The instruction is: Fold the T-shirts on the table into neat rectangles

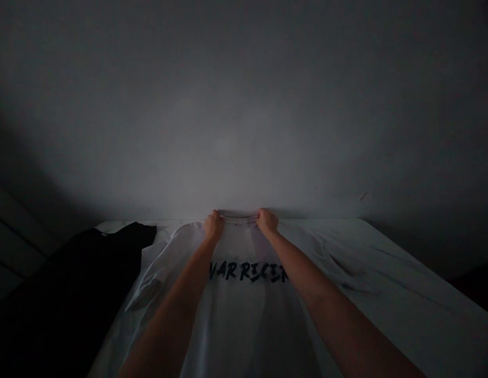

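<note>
Fingers half-hidden behind the white T-shirt's gathered collar

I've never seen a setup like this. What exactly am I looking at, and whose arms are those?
No machine is involved. This single picture comes from a camera worn on a person's head, looking forward and down, so those arms are the wearer's own. Their left hand and right hand both hold the collar of a white T-shirt, which has dark lettering across it. The shirt is spread on a white-covered surface. A black garment lies to its left, and a grey wall rises behind.
</note>
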`<state>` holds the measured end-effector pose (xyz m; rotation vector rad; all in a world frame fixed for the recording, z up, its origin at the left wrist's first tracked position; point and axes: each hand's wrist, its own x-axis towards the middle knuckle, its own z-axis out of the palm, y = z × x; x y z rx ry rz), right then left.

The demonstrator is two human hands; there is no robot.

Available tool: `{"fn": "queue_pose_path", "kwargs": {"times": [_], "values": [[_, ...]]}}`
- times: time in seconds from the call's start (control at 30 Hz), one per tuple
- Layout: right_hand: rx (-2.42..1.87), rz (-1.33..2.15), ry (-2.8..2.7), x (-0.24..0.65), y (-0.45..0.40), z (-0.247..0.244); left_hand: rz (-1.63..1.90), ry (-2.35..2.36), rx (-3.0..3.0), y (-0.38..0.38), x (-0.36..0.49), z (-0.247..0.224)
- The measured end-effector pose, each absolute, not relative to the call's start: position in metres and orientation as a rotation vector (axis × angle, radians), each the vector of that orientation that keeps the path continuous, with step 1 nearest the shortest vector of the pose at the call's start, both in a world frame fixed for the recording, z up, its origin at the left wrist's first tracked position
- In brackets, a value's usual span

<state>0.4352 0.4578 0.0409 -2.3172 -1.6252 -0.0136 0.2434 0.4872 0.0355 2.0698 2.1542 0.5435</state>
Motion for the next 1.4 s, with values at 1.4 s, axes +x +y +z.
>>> {"fn": "queue_pose_path", "kwargs": {"times": [1.4], "values": [[-2.008,0.102,-2.066,0.368,0.243,0.018,0.277,1.665,2.649,0.263,0.219,0.025]]}}
